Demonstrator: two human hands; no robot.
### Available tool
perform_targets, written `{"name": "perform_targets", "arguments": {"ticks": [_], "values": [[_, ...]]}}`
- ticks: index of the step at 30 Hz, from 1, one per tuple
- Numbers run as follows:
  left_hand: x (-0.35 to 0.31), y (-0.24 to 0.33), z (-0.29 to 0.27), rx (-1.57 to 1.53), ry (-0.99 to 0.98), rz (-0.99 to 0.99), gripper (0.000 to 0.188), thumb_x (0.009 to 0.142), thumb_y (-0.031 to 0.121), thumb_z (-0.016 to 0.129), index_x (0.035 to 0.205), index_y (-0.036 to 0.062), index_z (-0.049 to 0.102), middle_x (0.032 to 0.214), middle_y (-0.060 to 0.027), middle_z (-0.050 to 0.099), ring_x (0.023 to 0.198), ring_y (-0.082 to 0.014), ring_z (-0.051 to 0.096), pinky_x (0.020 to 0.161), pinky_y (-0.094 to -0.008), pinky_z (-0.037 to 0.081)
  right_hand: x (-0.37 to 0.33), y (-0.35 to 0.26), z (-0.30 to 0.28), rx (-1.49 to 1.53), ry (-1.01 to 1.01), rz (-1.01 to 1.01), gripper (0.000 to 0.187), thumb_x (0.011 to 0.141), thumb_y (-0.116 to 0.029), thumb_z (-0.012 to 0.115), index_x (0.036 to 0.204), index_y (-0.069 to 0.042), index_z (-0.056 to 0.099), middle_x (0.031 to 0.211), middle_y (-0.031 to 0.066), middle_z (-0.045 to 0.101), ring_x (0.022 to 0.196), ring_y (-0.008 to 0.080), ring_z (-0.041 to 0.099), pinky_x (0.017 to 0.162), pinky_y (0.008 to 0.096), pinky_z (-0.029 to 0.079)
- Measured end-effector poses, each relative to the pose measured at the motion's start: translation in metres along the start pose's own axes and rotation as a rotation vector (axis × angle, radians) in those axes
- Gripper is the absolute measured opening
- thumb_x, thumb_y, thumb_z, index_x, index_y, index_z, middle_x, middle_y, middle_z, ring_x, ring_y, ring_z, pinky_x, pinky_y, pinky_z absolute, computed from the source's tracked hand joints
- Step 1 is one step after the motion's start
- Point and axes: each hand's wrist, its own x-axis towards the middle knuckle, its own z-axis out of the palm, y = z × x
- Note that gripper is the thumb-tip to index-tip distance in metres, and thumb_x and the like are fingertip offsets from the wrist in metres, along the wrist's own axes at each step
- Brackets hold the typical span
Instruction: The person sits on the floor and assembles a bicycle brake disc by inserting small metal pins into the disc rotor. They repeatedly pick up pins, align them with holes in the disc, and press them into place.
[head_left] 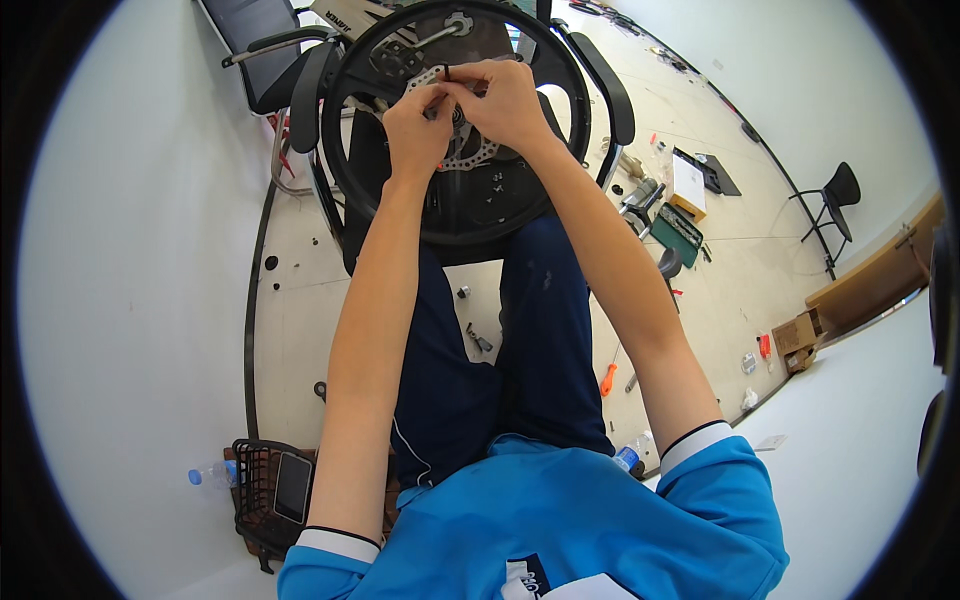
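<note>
A black wheel (575, 140) lies flat across a black armchair (612, 85) in front of my knees. At its middle sits a silver, hole-edged brake disc (480, 157). Both hands meet over the upper part of this disc. My left hand (416, 128) has thumb and fingers pinched, its fingertips against those of the other hand. My right hand (508, 102) is closed too, index finger and thumb brought together near a small dark piece (446, 73). What the fingertips hold is mostly hidden. Several small metal parts (497, 183) show through the lower half of the wheel.
Beyond the wheel lies a bike frame part (348, 18). A grey chair (262, 50) stands at far left, a black basket (262, 500) with a phone at lower left. On the floor at right are an orange screwdriver (609, 380), a green tool case (678, 236) and a cardboard box (797, 335).
</note>
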Motion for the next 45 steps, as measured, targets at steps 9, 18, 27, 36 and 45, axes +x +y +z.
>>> {"name": "perform_targets", "arguments": {"ticks": [9, 18, 27, 36, 45], "values": [[0.001, 0.001, -0.004, 0.138, -0.042, -0.012, 0.016, 0.085, 0.009, 0.070, 0.098, 0.0007, 0.075, 0.079, -0.0149, 0.074, 0.074, -0.0234, 0.074, 0.066, -0.0304, 0.054, 0.003, -0.004, -0.003, -0.055, -0.064, -0.022, 0.022, 0.081, -0.013, 0.070, 0.098, -0.001, 0.076, 0.085, 0.0182, 0.073, 0.079, 0.0293, 0.073, 0.075, 0.0335, 0.057], [0.000, 0.000, -0.005, 0.027, -0.069, -0.099, 0.018, 0.083, 0.008, 0.073, 0.100, 0.0044, 0.076, 0.083, -0.0138, 0.074, 0.072, -0.0204, 0.073, 0.066, -0.0298, 0.054, 0.004, 0.002, 0.001, -0.106, 0.011, 0.005, 0.020, 0.084, -0.012, 0.069, 0.097, 0.000, 0.075, 0.078, 0.0179, 0.072, 0.071, 0.0289, 0.072, 0.069, 0.0324, 0.056], [-0.001, -0.010, -0.003, 0.069, -0.123, -0.078, 0.018, 0.084, 0.005, 0.071, 0.102, 0.0044, 0.076, 0.091, -0.0128, 0.075, 0.074, -0.0207, 0.072, 0.071, -0.0298, 0.055, -0.001, 0.005, -0.008, -0.025, -0.020, 0.130, 0.018, 0.087, -0.009, 0.070, 0.101, -0.001, 0.076, 0.086, 0.0141, 0.076, 0.079, 0.0203, 0.075, 0.074, 0.0280, 0.057], [0.000, -0.008, -0.006, 0.088, -0.160, -0.055, 0.017, 0.087, 0.003, 0.068, 0.101, 0.0040, 0.076, 0.091, -0.0118, 0.075, 0.077, -0.0191, 0.072, 0.072, -0.0284, 0.054, -0.017, 0.006, -0.039, 0.060, 0.151, 0.241, 0.014, 0.084, -0.011, 0.072, 0.094, -0.003, 0.077, 0.081, 0.0112, 0.076, 0.074, 0.0147, 0.073, 0.070, 0.0263, 0.055], [-0.002, 0.005, -0.009, 0.012, -0.044, -0.166, 0.015, 0.087, 0.002, 0.065, 0.098, 0.0037, 0.076, 0.086, -0.0123, 0.072, 0.072, -0.0219, 0.068, 0.066, -0.0314, 0.052, -0.068, 0.011, -0.053, 0.368, 0.244, 0.540, 0.020, 0.097, -0.014, 0.063, 0.102, 0.005, 0.070, 0.083, 0.0096, 0.073, 0.075, 0.0141, 0.069, 0.069, 0.0248, 0.055]]}}
